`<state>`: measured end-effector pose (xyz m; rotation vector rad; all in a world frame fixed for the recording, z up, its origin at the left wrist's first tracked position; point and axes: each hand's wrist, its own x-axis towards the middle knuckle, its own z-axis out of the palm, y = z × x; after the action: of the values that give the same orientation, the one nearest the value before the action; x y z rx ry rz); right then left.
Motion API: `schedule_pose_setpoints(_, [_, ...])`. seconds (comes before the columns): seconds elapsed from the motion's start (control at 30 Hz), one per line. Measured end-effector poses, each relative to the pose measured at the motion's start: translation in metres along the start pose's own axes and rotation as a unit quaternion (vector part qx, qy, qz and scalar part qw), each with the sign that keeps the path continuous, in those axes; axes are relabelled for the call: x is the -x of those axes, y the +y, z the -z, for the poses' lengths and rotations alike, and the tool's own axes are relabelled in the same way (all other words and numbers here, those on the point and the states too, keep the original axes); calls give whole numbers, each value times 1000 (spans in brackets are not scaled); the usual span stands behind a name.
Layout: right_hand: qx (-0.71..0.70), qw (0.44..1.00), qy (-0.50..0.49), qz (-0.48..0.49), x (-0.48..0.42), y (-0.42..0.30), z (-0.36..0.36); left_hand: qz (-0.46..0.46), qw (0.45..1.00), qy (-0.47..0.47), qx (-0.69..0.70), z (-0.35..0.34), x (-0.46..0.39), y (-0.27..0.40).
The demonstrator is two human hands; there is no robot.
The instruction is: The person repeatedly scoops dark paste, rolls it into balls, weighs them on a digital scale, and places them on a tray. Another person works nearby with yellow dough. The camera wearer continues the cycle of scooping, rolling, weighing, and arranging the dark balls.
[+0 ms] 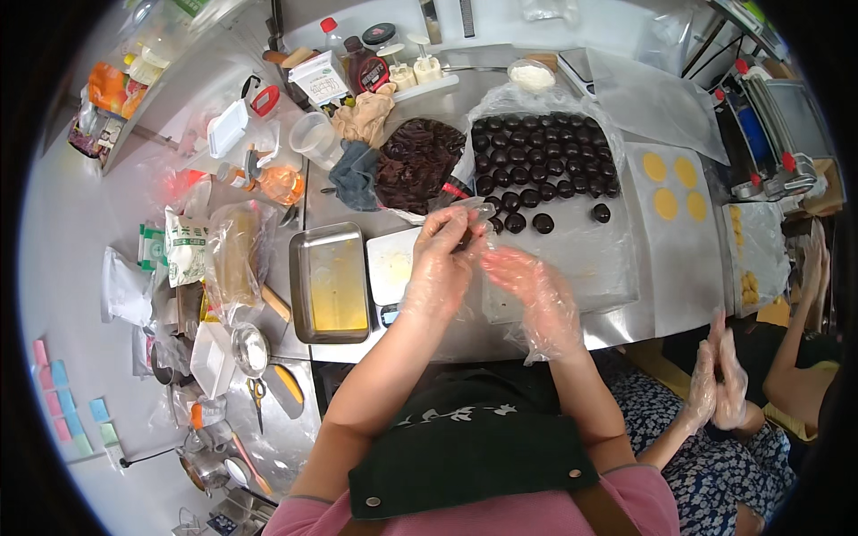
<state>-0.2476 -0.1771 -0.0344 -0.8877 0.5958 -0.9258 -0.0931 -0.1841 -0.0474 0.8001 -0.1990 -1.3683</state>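
Both hands wear clear plastic gloves and are close together over the front of the steel worktable. My left hand (439, 264) has curled fingers; whether something is inside them is hidden. With its fingers stretched towards the left one, my right hand (539, 295) looks blurred and holds nothing that I can see. Just beyond them, rows of dark round balls (536, 157) sit on a plastic-lined tray (570, 275). A bag of dark brown paste (419, 161) stands open to the left of the balls. Under my left wrist is a white digital scale (390, 261).
Left of the scale is a metal pan (328, 281) with a yellow film. Several yellow discs (665, 203) lie on a sheet at right, near a clamped roller machine (771, 141). Scissors (257, 395) rest at left. Another person's gloved hands (717, 382) press together at right.
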Motion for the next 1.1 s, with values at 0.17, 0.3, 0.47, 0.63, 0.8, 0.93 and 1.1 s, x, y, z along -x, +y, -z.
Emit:
schedule_pose_setpoints(0.17, [-68,980,185,-10,3,6,19,151,961,138,185,-7,-1,18])
schedule_pose_setpoints(0.3, [-69,978,196,-11,9,12,18,161,967,54,190,15,-11,10])
schedule_pose_setpoints(0.47, [-57,984,167,-38,10,18,2,112,982,54,142,7,-3,7])
schedule_pose_setpoints(0.63, [-111,965,239,6,-8,33,-17,69,994,30,74,-17,15,0])
schedule_pose_setpoints(0.8, [-102,983,152,18,-22,42,-33,-10,992,-27,-126,-19,30,-21])
schedule_pose_setpoints(0.93, [285,931,77,213,-5,33,-46,45,990,20,-129,-25,29,-2])
schedule_pose_setpoints(1.1, [522,795,-24,308,-28,14,-28,110,990,-79,42,-29,41,6])
